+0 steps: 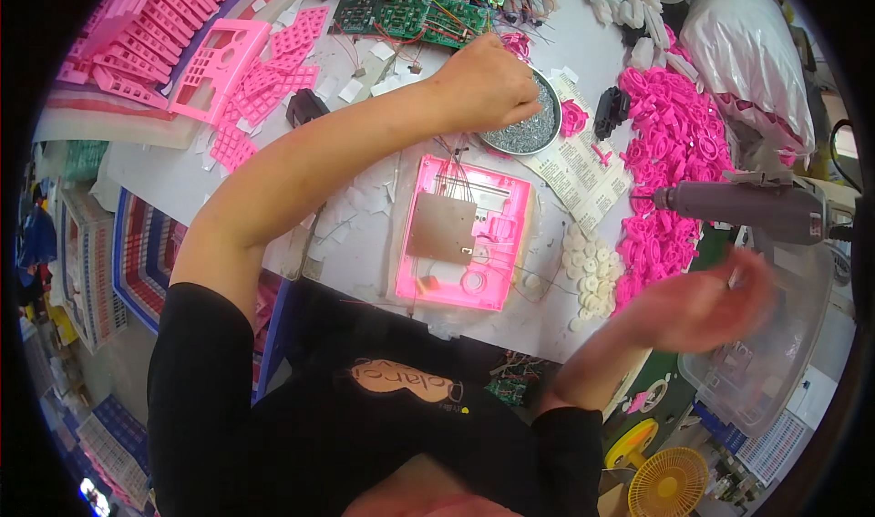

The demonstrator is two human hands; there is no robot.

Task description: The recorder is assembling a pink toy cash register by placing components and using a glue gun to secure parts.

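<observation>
Your left hand (pixel 483 84) reaches across to the round metal dish (pixel 521 133) of small grey screws, its fingers curled down onto the heap at the dish's near-left rim. The dish is shallow and silver, sitting flat on the surface just beyond the pink plastic housing (pixel 465 235). That housing lies open side up, rectangular and bright pink, with a bare metal plate in its left half and thin wires running out from its top edge. Your right hand (pixel 702 303) is blurred, raised just below the grey electric screwdriver (pixel 743 205), which hangs level with its bit pointing left.
</observation>
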